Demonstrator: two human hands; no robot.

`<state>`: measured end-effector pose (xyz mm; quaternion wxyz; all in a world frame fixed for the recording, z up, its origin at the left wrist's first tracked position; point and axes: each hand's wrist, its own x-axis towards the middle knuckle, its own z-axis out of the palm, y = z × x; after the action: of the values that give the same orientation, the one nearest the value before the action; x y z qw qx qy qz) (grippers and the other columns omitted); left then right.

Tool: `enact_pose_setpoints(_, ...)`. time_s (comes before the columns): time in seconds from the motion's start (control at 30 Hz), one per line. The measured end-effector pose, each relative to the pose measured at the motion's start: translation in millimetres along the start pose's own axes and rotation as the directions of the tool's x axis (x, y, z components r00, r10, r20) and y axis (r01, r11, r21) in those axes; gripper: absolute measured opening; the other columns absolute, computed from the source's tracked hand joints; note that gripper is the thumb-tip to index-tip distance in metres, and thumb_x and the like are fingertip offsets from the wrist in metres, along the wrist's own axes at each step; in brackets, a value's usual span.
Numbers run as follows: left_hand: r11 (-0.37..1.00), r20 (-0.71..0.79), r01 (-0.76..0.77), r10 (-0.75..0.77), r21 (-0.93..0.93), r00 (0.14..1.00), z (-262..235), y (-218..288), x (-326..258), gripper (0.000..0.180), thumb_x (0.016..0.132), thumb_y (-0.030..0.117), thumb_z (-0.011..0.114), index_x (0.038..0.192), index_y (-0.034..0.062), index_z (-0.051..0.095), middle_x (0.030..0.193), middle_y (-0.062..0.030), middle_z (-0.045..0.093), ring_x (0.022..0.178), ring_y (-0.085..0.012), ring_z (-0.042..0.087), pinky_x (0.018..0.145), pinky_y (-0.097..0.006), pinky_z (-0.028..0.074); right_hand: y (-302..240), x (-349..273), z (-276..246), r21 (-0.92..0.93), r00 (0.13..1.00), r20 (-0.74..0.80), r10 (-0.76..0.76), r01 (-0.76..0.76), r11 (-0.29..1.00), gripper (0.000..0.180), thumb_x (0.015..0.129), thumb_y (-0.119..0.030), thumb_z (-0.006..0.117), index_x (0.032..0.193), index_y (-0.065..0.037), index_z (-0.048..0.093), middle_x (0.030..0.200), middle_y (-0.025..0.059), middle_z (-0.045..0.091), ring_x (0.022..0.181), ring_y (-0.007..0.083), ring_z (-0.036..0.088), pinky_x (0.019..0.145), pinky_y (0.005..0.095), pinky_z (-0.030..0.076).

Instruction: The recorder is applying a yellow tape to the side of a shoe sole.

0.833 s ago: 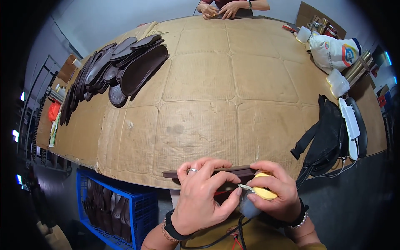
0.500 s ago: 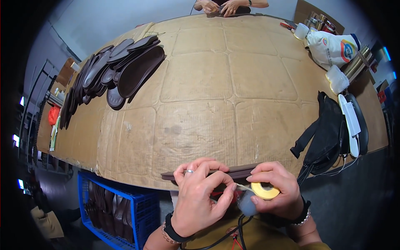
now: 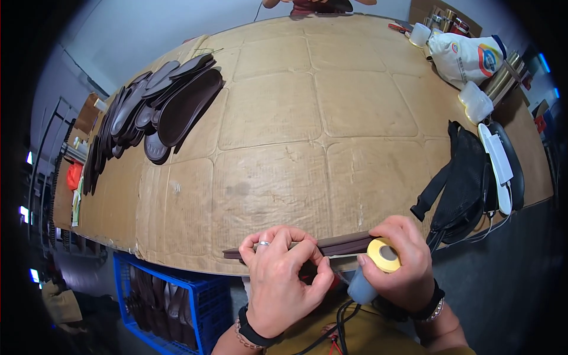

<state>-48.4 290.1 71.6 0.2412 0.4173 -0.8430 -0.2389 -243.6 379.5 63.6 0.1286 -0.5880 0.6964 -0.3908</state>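
Observation:
A roll of yellow tape is gripped between the thumb and fingers of my right hand. My left hand, with a ring on one finger, is closed in a pinch; a thin pale tape strip runs from there toward the roll. Behind both hands, a flat stack of dark brown insoles lies along the table's near edge, partly covered by my fingers. Below the roll, near my body, is a blue-grey rounded object whose kind I cannot make out.
Brown insoles are piled at the left of the cardboard-covered table. A black waist bag and a white plastic bag lie at the right. A blue crate of insoles stands below. Across the table is another person.
My right hand has shifted slightly right and up with the tape roll, turning it and widening its distance from my left hand. My left hand stays pinched. The view has shifted a little.

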Motion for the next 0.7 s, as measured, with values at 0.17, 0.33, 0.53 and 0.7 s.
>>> enact_pose_setpoints(0.17, 1.000, 0.050, 0.022, -0.023, 0.018, 0.998, -2.1, 1.8, 2.5, 0.014, 0.076, 0.019, 0.081, 0.075, 0.0131, 0.068, 0.099, -0.0026, 0.065, 0.105, -0.0267, 0.060, 0.104, -0.049, 0.031, -2.5, -0.9, 2.1, -0.053, 0.998, 0.026, -0.049, 0.051, 0.997, 0.025, 0.078, -0.007, 0.085, 0.098, -0.003, 0.070, 0.105, 0.0148, 0.068, 0.094, 0.0357, 0.068, 0.081, 0.0441, 0.057)
enact_pose_setpoints(0.33, 0.999, 0.034, 0.018, -0.019, 0.039, 0.999, 0.0, 4.3, 4.4, 0.014, 0.072, 0.017, 0.081, 0.071, 0.0117, 0.068, 0.093, -0.0018, 0.063, 0.096, -0.0243, 0.059, 0.100, -0.045, 0.031, -3.6, -1.3, -0.5, -0.054, 0.999, 0.046, 0.003, -0.001, 0.999, 0.023, 0.078, -0.006, 0.085, 0.095, -0.004, 0.069, 0.103, 0.0133, 0.067, 0.092, 0.0347, 0.067, 0.080, 0.0441, 0.056)
enact_pose_setpoints(0.53, 0.998, 0.043, 0.017, -0.019, 0.058, 0.999, 1.3, 6.1, 5.4, 0.017, 0.070, 0.017, 0.082, 0.070, 0.0118, 0.066, 0.092, -0.0014, 0.059, 0.095, -0.0245, 0.058, 0.100, -0.046, 0.031, -6.1, -0.3, 1.0, -0.094, 0.997, 0.052, 0.050, -0.045, 0.995, 0.026, 0.080, -0.007, 0.081, 0.099, -0.004, 0.065, 0.100, 0.0144, 0.065, 0.090, 0.0372, 0.066, 0.079, 0.0446, 0.055)
enact_pose_setpoints(0.7, 0.997, 0.050, 0.021, -0.025, 0.074, 0.998, 2.4, 7.6, 6.2, 0.018, 0.070, 0.017, 0.082, 0.068, 0.0118, 0.066, 0.091, -0.0018, 0.059, 0.093, -0.0245, 0.058, 0.099, -0.046, 0.031, -6.5, 1.8, 2.7, -0.079, 0.996, 0.066, 0.058, -0.053, 0.995, 0.027, 0.080, -0.007, 0.078, 0.101, -0.003, 0.062, 0.099, 0.0152, 0.064, 0.092, 0.0381, 0.066, 0.079, 0.0455, 0.055)
